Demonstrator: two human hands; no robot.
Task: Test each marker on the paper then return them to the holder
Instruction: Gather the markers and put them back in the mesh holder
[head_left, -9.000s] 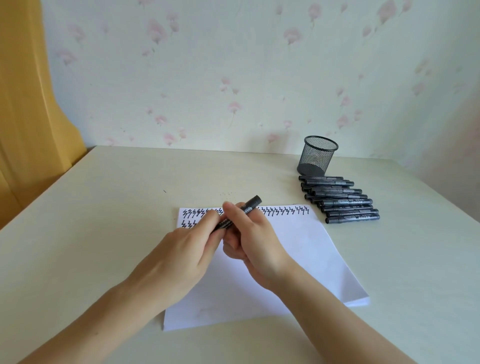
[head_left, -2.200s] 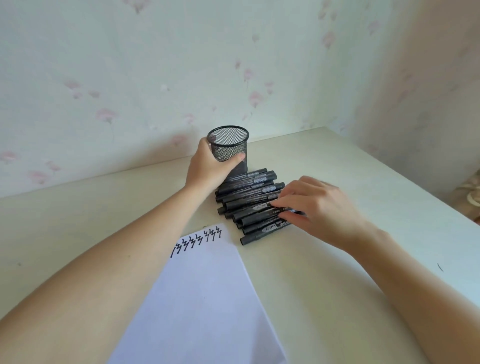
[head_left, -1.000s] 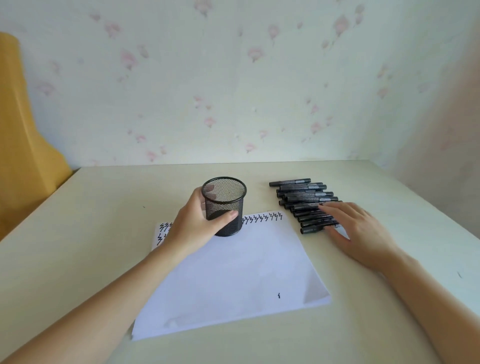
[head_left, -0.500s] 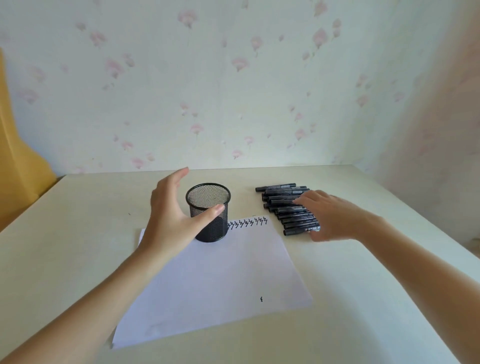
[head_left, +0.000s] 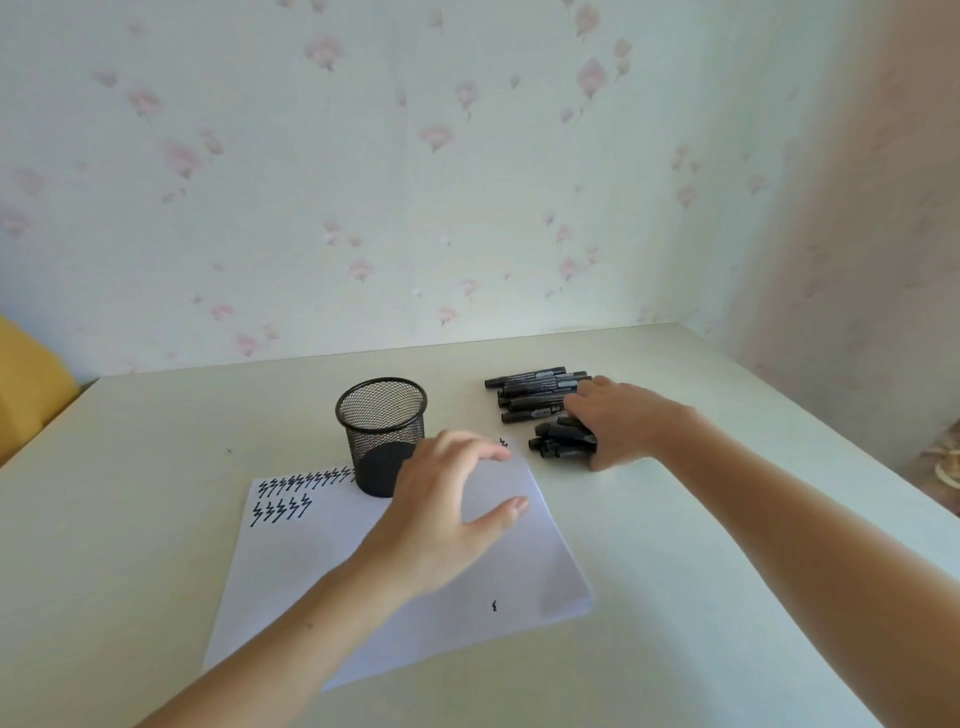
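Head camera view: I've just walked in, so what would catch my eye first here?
Probably the black mesh holder, standing upright on the far edge of the white paper, beside rows of small black zigzag test marks. To its right lies a heap of black markers on the table, where the right hand gathers some, while the left hand hovers open over the paper.

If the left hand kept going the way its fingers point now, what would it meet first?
Probably the markers under the right hand; the left hand points right of the mesh holder, though depth is unclear.
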